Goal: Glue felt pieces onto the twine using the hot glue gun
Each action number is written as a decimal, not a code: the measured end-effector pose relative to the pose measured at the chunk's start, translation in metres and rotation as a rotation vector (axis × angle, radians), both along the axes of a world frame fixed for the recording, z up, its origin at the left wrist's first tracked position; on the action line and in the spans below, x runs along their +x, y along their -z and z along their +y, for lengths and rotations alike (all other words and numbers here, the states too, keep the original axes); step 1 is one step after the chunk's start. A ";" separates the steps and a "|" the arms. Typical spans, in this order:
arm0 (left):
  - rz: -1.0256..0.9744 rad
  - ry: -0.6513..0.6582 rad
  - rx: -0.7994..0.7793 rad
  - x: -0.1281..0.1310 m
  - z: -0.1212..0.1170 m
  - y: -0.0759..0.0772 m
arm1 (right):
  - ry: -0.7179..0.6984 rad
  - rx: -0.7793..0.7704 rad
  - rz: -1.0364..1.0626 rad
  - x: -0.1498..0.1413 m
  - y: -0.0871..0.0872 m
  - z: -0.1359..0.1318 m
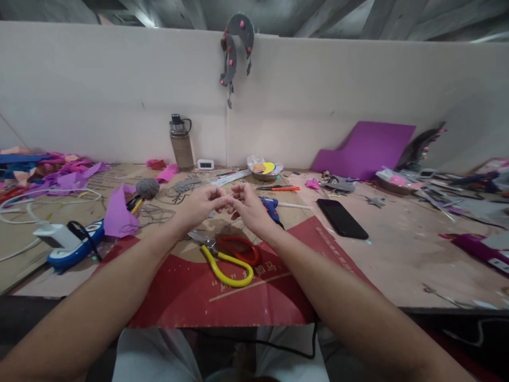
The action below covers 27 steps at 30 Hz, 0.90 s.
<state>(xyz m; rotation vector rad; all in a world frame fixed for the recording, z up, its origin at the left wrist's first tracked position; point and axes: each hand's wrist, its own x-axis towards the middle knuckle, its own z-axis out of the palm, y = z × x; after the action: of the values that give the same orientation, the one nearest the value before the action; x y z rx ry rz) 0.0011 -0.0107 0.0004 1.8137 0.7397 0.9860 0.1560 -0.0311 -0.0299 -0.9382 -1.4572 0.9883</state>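
Observation:
My left hand (pixel 204 204) and my right hand (pixel 248 207) meet above the middle of the table, fingertips pinched close together. Whatever lies between the fingers is too small to make out. Below them, scissors (pixel 228 260) with one yellow and one red handle lie on a red and brown cardboard sheet (pixel 178 297). Just behind my right hand is a blue glue gun (pixel 271 208) with a white stick at its rear, partly hidden by the hand. Grey yarn strands lie left of my left hand, near a grey yarn ball (pixel 147 188).
A black phone (pixel 342 218) lies at right. At left are a blue power strip (pixel 77 249) and purple felt scraps (pixel 119 212). A bottle (pixel 182 143), a small dish (pixel 265 172) and an orange-handled cutter (pixel 280 188) are farther back. A grey felt moon ornament (pixel 243 32) hangs on the partition.

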 end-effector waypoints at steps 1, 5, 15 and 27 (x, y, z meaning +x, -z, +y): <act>-0.084 0.038 -0.032 0.001 -0.001 0.000 | -0.045 -0.021 0.042 -0.002 -0.001 -0.001; -0.380 0.129 -0.243 0.005 -0.004 0.000 | -0.102 -0.033 0.136 -0.004 -0.007 -0.006; -0.410 0.028 -0.196 0.009 -0.003 0.002 | -0.050 -0.018 0.053 -0.002 -0.007 -0.004; 0.045 -0.228 0.225 0.002 -0.007 0.005 | 0.077 0.065 -0.201 -0.001 -0.005 -0.007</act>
<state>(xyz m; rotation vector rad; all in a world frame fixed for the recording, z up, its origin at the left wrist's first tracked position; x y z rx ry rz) 0.0031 -0.0180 -0.0044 1.9807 0.9085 1.2208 0.1554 -0.0378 -0.0251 -1.0618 -1.5979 0.8035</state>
